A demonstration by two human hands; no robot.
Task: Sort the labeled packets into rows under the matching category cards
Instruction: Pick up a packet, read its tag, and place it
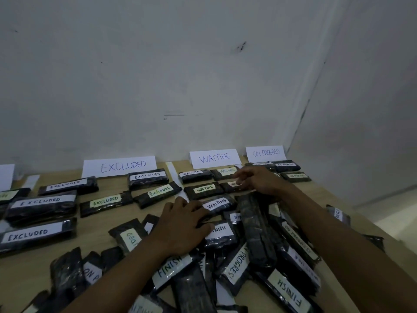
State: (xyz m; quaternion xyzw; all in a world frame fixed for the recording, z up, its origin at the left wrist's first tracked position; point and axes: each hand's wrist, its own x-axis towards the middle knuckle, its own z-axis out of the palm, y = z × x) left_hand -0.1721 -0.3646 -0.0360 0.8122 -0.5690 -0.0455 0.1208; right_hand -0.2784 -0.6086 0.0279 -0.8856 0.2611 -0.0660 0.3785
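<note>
Dark plastic packets with handwritten labels lie on a wooden table (pixel 99 224). White cards reading EXCLUDED (pixel 119 166), WAITING (pixel 214 157) and ON PROGRESS (pixel 266 152) stand against the wall. Sorted rows sit under them. My left hand (pixel 184 224) rests flat, fingers spread, on a WAITING packet (pixel 220 204) and a FINISH packet (pixel 222 231). My right hand (pixel 257 180) reaches over a WAITING packet (pixel 232 185) in the second row, its fingers loosely extended above it and hiding part of its label.
An unsorted heap of packets (pixel 255 236) marked FINISH, ON PROGRESS and WAITING fills the near table. A partly visible card (pixel 6 177) stands at the far left. Walls meet in a corner at the right, and the table's right edge drops to the floor.
</note>
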